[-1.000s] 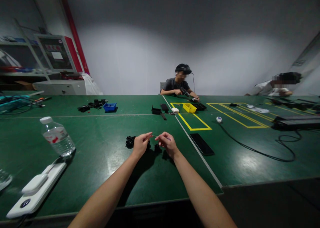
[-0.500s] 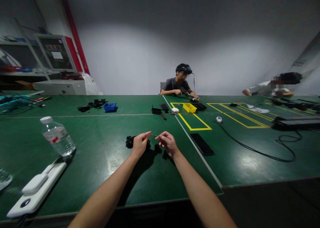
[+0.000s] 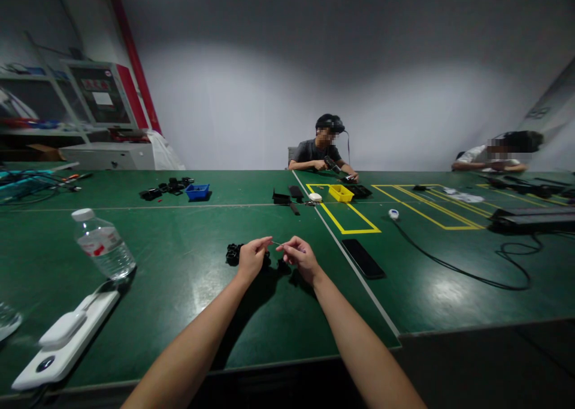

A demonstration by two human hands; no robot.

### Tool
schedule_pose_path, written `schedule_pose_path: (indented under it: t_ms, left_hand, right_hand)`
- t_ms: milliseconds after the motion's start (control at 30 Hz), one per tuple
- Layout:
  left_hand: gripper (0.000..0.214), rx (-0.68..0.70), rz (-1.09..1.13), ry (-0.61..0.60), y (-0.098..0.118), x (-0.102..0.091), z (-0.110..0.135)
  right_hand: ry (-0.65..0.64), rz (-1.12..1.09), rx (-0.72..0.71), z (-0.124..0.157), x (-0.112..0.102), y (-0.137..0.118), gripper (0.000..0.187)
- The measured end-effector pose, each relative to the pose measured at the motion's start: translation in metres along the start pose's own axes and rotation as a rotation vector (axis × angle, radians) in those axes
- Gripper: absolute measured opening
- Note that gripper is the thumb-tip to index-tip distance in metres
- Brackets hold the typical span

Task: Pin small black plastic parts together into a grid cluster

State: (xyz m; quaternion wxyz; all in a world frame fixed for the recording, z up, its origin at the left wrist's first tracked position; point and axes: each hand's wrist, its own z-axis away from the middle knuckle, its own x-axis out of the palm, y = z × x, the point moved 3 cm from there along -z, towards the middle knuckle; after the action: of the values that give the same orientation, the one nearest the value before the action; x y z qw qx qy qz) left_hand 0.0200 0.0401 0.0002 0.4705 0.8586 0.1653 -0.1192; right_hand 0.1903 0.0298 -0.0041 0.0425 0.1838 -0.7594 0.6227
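Observation:
Both my hands are raised just above the green table [image 3: 179, 277], close together at its middle. My left hand [image 3: 251, 257] pinches one end of a thin pale strand [image 3: 278, 244], too fine to name. My right hand [image 3: 300, 257] pinches its other end with its fingers curled. Beneath and behind the hands lie several small black plastic parts [image 3: 233, 254] on the table. Some of them are hidden by my fingers.
A water bottle [image 3: 102, 244] lies at the left, with a white power strip [image 3: 63, 340] nearer me. A black phone [image 3: 362, 258] lies right of my hands. Across the table a person [image 3: 324, 148] works by a yellow bin [image 3: 340, 193]; another person [image 3: 498, 154] sits far right. A black cable [image 3: 458, 268] loops at the right.
Nothing has visibly changed; both hands stay in the same place, pinching the strand.

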Motion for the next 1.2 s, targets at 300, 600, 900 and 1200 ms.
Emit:
schedule_pose_path:
  t_ms: [300,600,900,1200]
  left_hand:
    - [0.025,-0.02,0.008,0.008,-0.001,0.0,-0.001]
    - [0.026,-0.028,0.015,-0.02,-0.001,0.002,0.0]
    - [0.026,0.007,-0.05,-0.051,0.002,0.004,0.002]
    - [0.024,0.212,-0.367,-0.129,0.019,0.003,0.007]
  right_hand:
    - [-0.022,0.075,-0.016,0.0,-0.001,0.004,0.023]
    - [-0.04,0.087,-0.019,0.0,-0.001,0.004,0.023]
    - [0.091,-0.004,0.002,-0.001,0.001,-0.001,0.034]
    - [0.23,-0.057,0.012,-0.003,-0.008,0.002,0.032]
